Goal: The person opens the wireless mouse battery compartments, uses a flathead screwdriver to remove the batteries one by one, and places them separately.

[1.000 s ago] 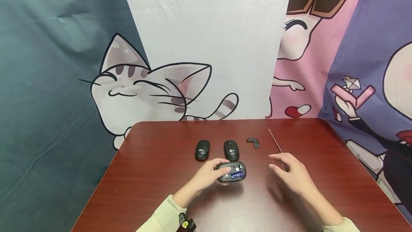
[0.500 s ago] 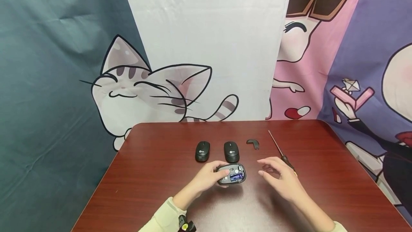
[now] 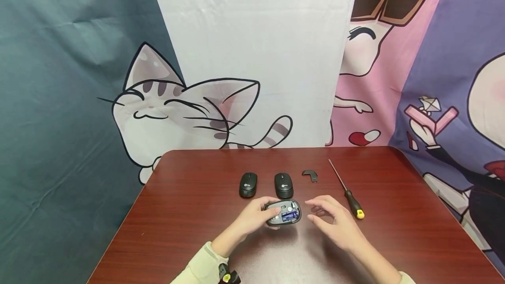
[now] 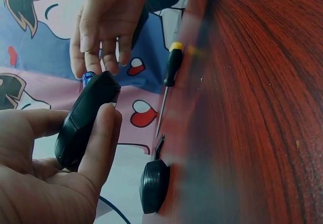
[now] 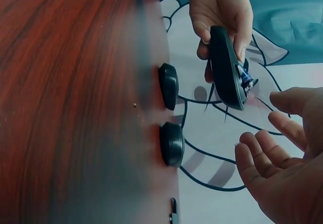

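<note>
My left hand (image 3: 252, 214) grips a black computer mouse (image 3: 289, 214), turned underside up with its battery bay uncovered. A blue battery (image 5: 246, 76) shows in the bay, partly raised in the right wrist view. To the right of the mouse my right hand (image 3: 335, 222) hovers with relaxed, parted fingers and nothing in them, its fingertips a short way from the mouse. Behind the held mouse, a second black mouse (image 3: 283, 185) and a third black mouse (image 3: 248, 185) stand upright on the table.
A small curved black cover piece (image 3: 310, 175) lies right of the standing mice. Farther right is a screwdriver (image 3: 351, 200) with a black and yellow handle. The reddish-brown table (image 3: 181, 196) ends at a cartoon-printed cloth backdrop (image 3: 252, 56).
My right hand has moved left from over the screwdriver toward the held mouse, uncovering the screwdriver's handle. The left hand keeps its grip on the mouse, nearly still.
</note>
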A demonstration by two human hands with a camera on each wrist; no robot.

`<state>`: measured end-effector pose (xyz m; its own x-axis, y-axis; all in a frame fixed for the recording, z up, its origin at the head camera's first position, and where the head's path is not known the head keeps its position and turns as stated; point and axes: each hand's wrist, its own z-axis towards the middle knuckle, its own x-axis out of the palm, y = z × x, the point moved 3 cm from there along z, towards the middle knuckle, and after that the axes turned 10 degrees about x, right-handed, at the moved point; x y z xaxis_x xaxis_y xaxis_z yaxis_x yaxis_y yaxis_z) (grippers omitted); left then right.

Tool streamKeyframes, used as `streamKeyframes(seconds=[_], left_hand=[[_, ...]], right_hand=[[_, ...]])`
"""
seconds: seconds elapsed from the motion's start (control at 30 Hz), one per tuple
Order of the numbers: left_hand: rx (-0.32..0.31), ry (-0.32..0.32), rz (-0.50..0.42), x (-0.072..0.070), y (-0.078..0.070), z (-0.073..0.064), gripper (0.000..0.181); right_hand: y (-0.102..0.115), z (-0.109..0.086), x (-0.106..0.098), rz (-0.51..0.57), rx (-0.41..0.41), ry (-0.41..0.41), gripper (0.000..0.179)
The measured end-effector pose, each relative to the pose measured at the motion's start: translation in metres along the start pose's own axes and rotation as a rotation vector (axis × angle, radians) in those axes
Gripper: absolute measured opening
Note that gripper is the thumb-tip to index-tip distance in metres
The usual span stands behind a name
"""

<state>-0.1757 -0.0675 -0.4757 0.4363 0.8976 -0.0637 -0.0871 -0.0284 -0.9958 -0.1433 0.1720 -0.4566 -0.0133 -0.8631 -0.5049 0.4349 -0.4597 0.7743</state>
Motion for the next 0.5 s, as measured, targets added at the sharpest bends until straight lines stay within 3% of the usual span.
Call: streamKeyframes(seconds=[0.5], left_hand=[[0.009,0.009,-0.034,0.001,0.001,0.000,0.036]], right_hand=[[0.006,-0.003,0.014,-0.010,-0.003,0.042,0.034]])
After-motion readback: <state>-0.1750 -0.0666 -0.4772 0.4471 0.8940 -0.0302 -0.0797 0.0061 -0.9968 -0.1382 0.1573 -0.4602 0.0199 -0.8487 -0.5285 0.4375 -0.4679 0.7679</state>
